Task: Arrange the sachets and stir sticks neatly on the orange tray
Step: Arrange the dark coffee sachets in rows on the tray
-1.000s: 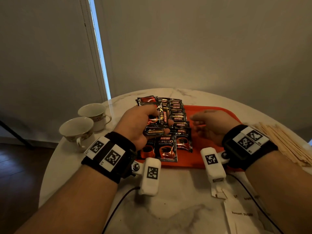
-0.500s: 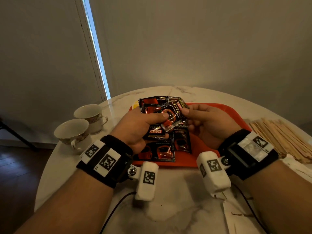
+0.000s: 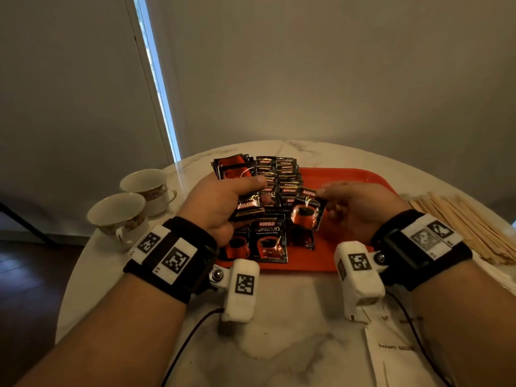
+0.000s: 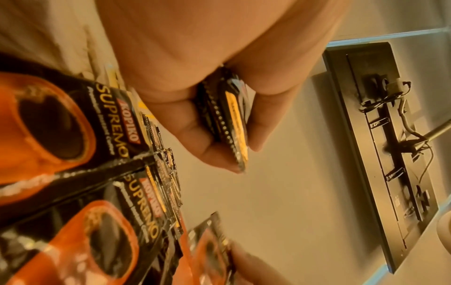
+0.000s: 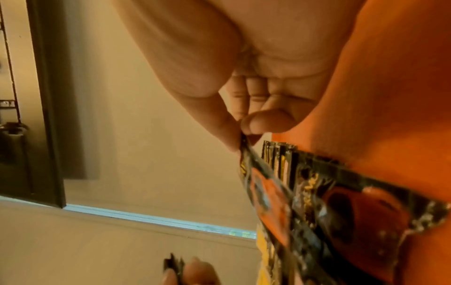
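1. Two teacups (image 3: 131, 203) with patterned rims stand at the left edge of the head view on the round marble table (image 3: 279, 325), touching each other and well apart from the tray.
2. The left hand (image 3: 220, 203) sits left of centre in the head view, fingers and thumb curled round a small stack of Kopiko sachets (image 3: 247, 206). In the left wrist view that stack (image 4: 229, 123) is seen edge-on, clamped between thumb and fingers.
3. Below and behind that hand, in the middle of the frame, a row of Kopiko Supremo sachets (image 3: 269, 238) lies overlapping on the left part of the orange tray (image 3: 349, 177) — the nearest ones face up with the cup picture showing, the far ones fanned toward the upper centre.
4. Just right of centre the right hand (image 3: 360, 208) pinches a single sachet (image 3: 307, 210) by its upper corner; the sachet hangs tilted above the tray, apart from the left hand's stack. The right wrist view shows thumb and forefinger closed on the corner of that sachet (image 5: 266, 190).
5. At the right edge a heap of wooden stir sticks (image 3: 463, 227) lies on the table, beside the tray — not on it.
6. At the lower right, white brown-sugar sachets (image 3: 396, 353) lie on the marble near the right wrist.
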A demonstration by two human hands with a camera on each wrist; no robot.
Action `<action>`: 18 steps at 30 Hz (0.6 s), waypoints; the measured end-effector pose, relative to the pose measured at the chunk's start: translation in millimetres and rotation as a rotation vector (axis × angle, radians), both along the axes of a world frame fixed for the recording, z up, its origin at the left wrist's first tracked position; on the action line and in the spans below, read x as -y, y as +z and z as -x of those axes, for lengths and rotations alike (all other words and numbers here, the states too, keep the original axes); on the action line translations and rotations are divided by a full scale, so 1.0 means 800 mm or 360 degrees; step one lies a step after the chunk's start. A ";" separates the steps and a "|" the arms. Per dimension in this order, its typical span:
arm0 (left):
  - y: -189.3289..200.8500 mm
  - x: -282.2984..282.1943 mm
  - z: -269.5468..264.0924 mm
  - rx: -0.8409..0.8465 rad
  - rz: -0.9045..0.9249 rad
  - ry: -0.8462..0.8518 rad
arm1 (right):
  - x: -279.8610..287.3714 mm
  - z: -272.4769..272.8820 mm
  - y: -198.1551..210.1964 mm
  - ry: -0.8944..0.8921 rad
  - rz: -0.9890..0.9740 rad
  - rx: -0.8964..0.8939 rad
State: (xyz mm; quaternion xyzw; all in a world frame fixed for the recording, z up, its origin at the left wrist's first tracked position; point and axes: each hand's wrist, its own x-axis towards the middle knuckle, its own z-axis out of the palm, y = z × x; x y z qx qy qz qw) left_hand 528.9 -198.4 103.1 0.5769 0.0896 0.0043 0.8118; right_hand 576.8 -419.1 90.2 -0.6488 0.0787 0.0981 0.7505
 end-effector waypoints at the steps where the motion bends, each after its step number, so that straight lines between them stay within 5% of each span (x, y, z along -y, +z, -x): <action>1: 0.001 0.000 0.001 -0.0002 0.0002 0.0009 | 0.000 0.001 -0.002 0.0041 0.0058 -0.0042; 18: 0.004 0.000 0.004 -0.0006 -0.0040 0.0029 | -0.014 0.006 -0.007 0.0232 0.0615 -0.0015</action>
